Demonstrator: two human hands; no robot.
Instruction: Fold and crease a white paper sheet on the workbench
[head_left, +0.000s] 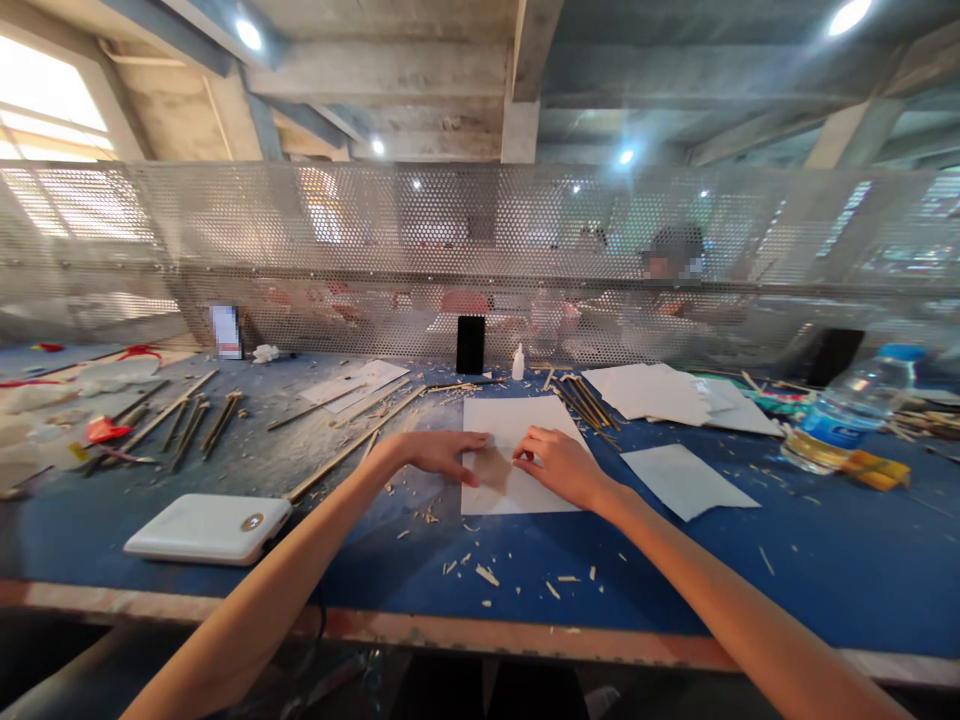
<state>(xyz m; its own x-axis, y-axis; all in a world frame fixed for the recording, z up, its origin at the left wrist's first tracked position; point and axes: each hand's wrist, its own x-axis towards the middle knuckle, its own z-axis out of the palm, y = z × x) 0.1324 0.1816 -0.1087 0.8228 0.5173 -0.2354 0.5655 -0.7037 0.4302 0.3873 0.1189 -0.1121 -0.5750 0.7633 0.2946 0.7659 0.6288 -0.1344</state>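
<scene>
A white sheet of paper (pixel 517 415) lies flat on the blue tabletop in front of me. My left hand (pixel 444 455) rests over its left edge, palm down, with the fingers stretched out and nothing held. Over the sheet's right half is my right hand (pixel 561 465), its fingers curled and the thumb drawn in toward the index finger. Whatever those fingertips might hold is too small to make out. Just behind the paper stand a small white squeeze bottle (pixel 518 362) and an upright black phone (pixel 470 345).
A white power bank (pixel 208 528) lies at the front left. Bundled sticks (pixel 589 405), more paper (pixel 649 392), a cut sheet (pixel 688 480) and a water bottle (pixel 847 415) occupy the right. Wood chips (pixel 487 576) litter the table. A perforated metal screen (pixel 420 240) spans the back.
</scene>
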